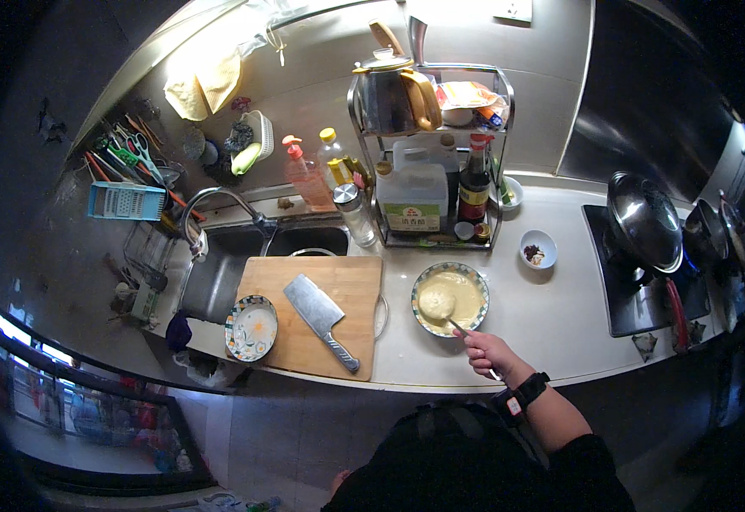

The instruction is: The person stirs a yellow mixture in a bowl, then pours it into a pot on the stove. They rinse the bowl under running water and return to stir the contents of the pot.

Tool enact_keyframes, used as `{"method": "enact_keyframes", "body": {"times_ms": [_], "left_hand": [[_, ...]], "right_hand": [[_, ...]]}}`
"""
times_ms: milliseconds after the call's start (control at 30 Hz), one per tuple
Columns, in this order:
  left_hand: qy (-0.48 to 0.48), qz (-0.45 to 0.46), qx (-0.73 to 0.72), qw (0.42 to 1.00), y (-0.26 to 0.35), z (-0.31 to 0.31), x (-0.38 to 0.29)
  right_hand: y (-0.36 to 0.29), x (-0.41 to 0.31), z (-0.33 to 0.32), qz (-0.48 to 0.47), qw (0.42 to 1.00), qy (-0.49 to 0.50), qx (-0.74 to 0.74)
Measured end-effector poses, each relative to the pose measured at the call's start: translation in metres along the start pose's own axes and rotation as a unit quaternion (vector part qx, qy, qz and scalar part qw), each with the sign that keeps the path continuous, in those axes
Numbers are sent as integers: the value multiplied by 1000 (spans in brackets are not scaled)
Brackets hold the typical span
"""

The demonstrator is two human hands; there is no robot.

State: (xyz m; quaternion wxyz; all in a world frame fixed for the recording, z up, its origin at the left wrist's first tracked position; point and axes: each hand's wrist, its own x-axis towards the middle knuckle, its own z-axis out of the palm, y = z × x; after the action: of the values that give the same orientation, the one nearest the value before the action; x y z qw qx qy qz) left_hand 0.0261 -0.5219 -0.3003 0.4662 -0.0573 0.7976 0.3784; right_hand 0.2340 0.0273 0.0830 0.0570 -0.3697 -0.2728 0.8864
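My right hand point(489, 354) is closed around the handle of a metal ladle point(454, 323). The ladle's head, heaped with thick pale-yellow batter, rests in the batter point(472, 297) that fills a bowl with a checkered rim point(484, 281). At the lower edge, beside my dark clothing, a small bit of skin shows that may be my left hand point(340, 479); its fingers cannot be made out. Left of the bowl, a cleaver point(313, 306) lies on a wooden cutting board point(363, 281). A plate with a flower pattern point(252, 328) sits on the board's left edge.
Behind the bowl stands a metal rack point(504, 137) with a kettle point(388, 96) and bottles. A small white bowl point(538, 249) with dark and pale bits is to its right. A lidded pan point(644, 224) is on the stove point(622, 307); a sink point(219, 281) lies left.
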Motion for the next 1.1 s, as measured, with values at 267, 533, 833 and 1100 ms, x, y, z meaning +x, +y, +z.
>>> {"method": "enact_keyframes", "body": {"times_ms": [267, 533, 833, 1100], "left_hand": [[-31, -7, 37, 999, 11, 0, -14], [-47, 26, 210, 976, 52, -2, -30], [-48, 2, 25, 999, 27, 0, -20], [-47, -1, 37, 998, 17, -5, -12]], "right_hand": [[-4, -16, -5, -77, 981, 88, -155], [-5, -21, -9, -109, 975, 102, -164], [7, -8, -24, -161, 924, 147, -313], [10, -27, -20, -163, 662, 256, -685]]}}
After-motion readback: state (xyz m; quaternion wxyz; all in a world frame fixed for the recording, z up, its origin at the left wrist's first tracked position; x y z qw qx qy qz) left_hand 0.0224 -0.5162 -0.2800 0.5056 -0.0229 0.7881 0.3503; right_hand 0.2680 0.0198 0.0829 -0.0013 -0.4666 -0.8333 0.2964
